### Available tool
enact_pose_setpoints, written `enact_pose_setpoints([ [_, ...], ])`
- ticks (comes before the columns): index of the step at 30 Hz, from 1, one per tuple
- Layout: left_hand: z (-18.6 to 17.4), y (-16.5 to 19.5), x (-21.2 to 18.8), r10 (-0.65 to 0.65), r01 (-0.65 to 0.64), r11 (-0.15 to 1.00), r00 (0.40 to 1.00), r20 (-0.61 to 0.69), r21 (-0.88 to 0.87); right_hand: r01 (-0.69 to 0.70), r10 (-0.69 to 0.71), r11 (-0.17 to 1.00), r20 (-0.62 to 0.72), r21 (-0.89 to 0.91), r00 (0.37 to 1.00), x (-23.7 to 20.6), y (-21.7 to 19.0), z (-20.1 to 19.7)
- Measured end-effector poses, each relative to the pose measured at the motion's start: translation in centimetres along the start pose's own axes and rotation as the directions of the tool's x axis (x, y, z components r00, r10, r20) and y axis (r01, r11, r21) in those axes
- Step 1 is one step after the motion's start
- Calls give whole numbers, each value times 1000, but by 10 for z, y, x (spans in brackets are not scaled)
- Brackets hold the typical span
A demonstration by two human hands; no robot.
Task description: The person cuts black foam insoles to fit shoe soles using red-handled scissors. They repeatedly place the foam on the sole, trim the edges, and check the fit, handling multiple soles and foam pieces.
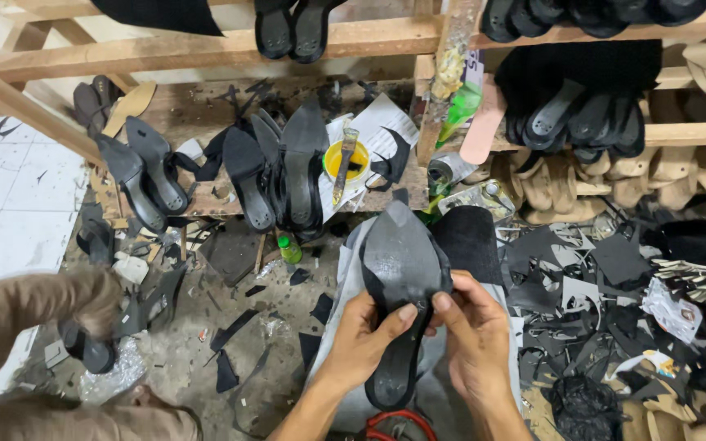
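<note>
shoe sole (pixel 398 269) heel end behind fingers (pixel 406 314)

A dull black shoe sole (pixel 400 269) with a greyish sheen sits between the left hand (pixel 361 335) and right hand (pixel 475 335). Behind it, a bright yellow glue tin (pixel 345 159) stands on white paper (pixel 382 122), among glossy black heeled shoes (pixel 288 171) on a pale brown wooden rack (pixel 206 49). A green bottle (pixel 461 106), beige insoles (pixel 549 184) and black offcuts (pixel 582 278) sit nearby.

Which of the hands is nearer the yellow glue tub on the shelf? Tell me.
Left. The left hand sits almost straight below the yellow glue tub; the right hand lies farther off to the side. Both grip the black sole.
</note>
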State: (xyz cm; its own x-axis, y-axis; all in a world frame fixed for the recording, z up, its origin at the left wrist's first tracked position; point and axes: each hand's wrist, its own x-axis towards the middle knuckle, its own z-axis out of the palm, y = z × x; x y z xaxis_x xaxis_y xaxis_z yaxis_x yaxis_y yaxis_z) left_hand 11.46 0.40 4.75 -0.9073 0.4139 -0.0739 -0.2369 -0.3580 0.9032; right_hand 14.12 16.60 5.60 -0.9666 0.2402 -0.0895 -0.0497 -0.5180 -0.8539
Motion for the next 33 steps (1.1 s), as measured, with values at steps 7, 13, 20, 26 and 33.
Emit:
enact_pose_setpoints([
  [7, 10, 17, -4, 128, -84, 920, 988, -92, 383, 209, -224, 967, -94, -147, 970, 2, 5, 5],
  [13, 32, 18, -4, 385, -341, 799, 923, 15, 496, 294, -432, 766, -120, -571, 894, -4, 8, -10],
  [20, 36, 26, 3, 653, -524, 420, 741, 155, 741, 339, -465, 787, -136, -515, 875, 10, 23, 5],
  [26, 10, 17, 17, 602, -407, 566, 798, -23, 717, 481, -368, 486, 328, -729, 870, 5, 15, 17],
  [33, -10, 29, 26, 197, -239, 929, 966, -168, -284, -241, 258, 943, 47, -229, 965, 9, 26, 14],
])
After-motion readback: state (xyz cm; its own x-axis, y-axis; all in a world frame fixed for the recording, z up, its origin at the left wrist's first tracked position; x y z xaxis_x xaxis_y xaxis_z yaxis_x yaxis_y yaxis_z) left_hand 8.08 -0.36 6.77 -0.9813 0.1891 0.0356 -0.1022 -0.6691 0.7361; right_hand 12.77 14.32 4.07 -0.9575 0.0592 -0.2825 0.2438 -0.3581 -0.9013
